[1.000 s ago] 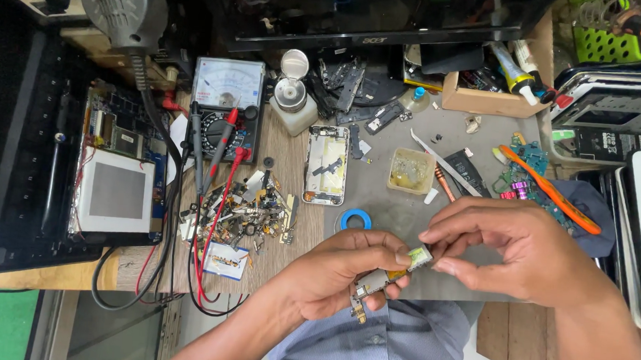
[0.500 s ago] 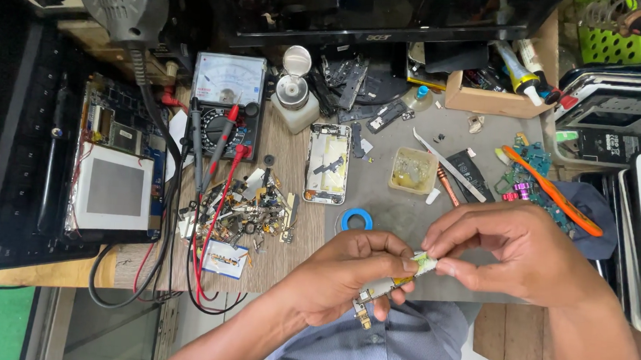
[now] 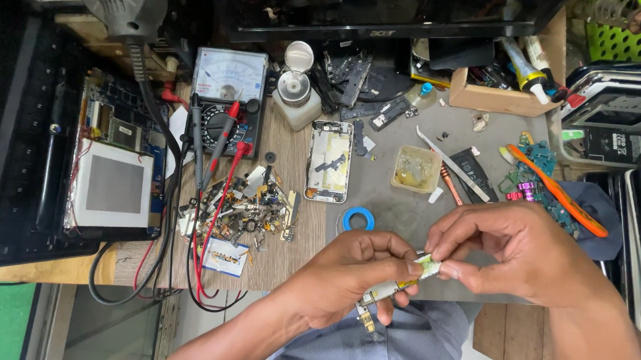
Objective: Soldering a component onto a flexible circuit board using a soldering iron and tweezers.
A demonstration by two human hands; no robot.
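Left hand: the left hand (image 3: 348, 278) sits low over the lap, fingers curled, pinching a small circuit strip (image 3: 392, 287) between thumb and fingertips.
Right hand: the right hand (image 3: 520, 251) meets it from the right, thumb and forefinger pressed together on the pale end of the strip.
Circuit strip: a thin, slanted piece with a whitish-green tip and gold contacts, its lower end poking out below the left fingers; held in the air just off the near edge of the bench, between both hands.
Blue ring: a small blue tape ring (image 3: 359, 219) lies on the grey mat (image 3: 400, 214), just beyond the left knuckles.
Loose parts: a heap of tiny screws and metal scraps (image 3: 252, 209) lies to the left on the wooden benchtop (image 3: 286, 259), crossed by red and black probe leads.
Phone frame: an opened phone body (image 3: 330, 162) lies flat, upright in the view, near the mat's left edge.
Tray: a small yellowish plastic tray (image 3: 416, 169) sits right of the phone body, with tweezers (image 3: 453, 164) beside it.
Toothbrush: an orange toothbrush (image 3: 557, 191) lies slanted, beyond the right hand.
Meter: an analogue multimeter (image 3: 228, 85) stands farther back, next to a white dispenser bottle (image 3: 294, 97).
Far left: an open device with a circuit board and a grey screen panel (image 3: 112, 186).
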